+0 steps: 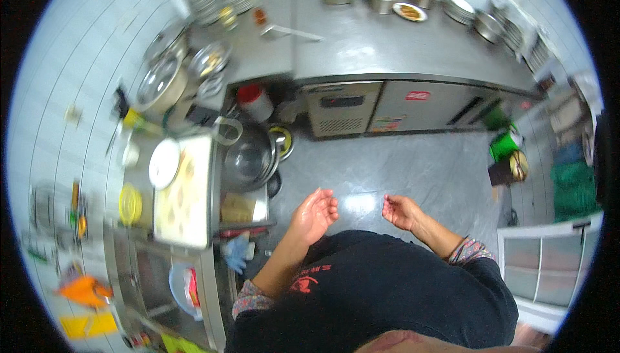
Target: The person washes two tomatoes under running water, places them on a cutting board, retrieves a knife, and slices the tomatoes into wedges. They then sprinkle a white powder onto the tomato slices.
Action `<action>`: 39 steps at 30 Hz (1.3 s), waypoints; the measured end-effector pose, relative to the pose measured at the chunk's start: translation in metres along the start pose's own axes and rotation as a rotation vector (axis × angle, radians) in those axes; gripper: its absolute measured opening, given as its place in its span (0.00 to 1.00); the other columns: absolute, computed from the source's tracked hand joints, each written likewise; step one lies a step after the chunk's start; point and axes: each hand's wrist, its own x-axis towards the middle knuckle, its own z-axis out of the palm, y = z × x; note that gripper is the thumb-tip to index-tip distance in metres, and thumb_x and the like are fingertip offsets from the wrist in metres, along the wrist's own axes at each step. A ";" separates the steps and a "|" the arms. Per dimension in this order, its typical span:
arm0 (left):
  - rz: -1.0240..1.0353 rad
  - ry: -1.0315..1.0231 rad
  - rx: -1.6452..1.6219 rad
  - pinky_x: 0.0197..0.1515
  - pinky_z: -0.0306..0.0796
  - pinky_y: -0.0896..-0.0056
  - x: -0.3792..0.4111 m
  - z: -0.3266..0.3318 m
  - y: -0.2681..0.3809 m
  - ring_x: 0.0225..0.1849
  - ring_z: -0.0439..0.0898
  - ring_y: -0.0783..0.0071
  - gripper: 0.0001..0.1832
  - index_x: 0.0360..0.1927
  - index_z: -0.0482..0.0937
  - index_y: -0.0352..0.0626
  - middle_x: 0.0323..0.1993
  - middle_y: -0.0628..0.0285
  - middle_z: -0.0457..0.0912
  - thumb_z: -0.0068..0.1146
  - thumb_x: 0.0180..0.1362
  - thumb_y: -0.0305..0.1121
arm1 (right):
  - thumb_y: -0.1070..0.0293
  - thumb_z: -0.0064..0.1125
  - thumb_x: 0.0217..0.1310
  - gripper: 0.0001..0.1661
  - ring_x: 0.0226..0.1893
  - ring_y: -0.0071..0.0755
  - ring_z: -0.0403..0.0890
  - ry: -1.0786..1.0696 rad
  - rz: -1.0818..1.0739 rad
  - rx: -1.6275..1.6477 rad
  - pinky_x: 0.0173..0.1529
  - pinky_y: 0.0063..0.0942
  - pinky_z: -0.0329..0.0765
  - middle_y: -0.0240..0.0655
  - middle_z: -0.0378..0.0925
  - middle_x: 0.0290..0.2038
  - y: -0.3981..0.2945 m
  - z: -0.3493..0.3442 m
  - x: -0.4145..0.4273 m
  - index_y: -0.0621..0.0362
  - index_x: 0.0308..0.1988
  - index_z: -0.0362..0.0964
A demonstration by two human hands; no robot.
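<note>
My left hand (316, 215) is held in front of my dark shirt, palm turned up and fingers slightly bent, with nothing in it. Across from it, my right hand (402, 212) hovers over the grey floor (436, 169); its fingers curl loosely and I see no object in them. The two hands are well apart and touch nothing. Left of my left hand, a pale cutting board (196, 207) lies on a metal counter, a white lid or plate (164, 163) resting on its far left part. Stacked dark metal bowls (249, 157) sit between board and floor.
Ahead runs a steel counter (348, 55) over refrigerator doors (416, 106), bearing a ladle (295, 32), a plate of food (410, 12) and pots. A blue glove (236, 253) hangs low at left. Bins (506, 144) stand at right, near a white framed door (542, 266).
</note>
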 end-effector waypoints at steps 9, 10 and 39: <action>-0.278 -0.133 0.003 0.41 0.73 0.68 0.174 0.037 -0.012 0.34 0.78 0.71 0.17 0.43 0.76 0.42 0.32 0.61 0.80 0.47 0.65 0.45 | 0.68 0.48 0.68 0.10 0.30 0.29 0.79 -0.094 -0.230 0.249 0.37 0.28 0.80 0.35 0.79 0.32 -0.100 -0.035 -0.006 0.59 0.45 0.72; -0.288 -0.112 0.042 0.38 0.73 0.68 0.197 0.050 -0.010 0.31 0.77 0.71 0.17 0.41 0.76 0.43 0.31 0.62 0.79 0.49 0.64 0.47 | 0.68 0.47 0.68 0.11 0.30 0.27 0.79 -0.087 -0.234 0.237 0.36 0.27 0.80 0.34 0.79 0.33 -0.120 -0.039 -0.002 0.57 0.47 0.71; -0.495 -0.230 0.405 0.38 0.71 0.71 0.590 0.384 -0.127 0.32 0.74 0.74 0.13 0.42 0.74 0.42 0.30 0.63 0.77 0.46 0.65 0.41 | 0.76 0.49 0.61 0.10 0.38 0.38 0.80 -0.003 -0.590 0.511 0.47 0.38 0.79 0.38 0.77 0.37 -0.478 -0.204 -0.059 0.60 0.44 0.69</action>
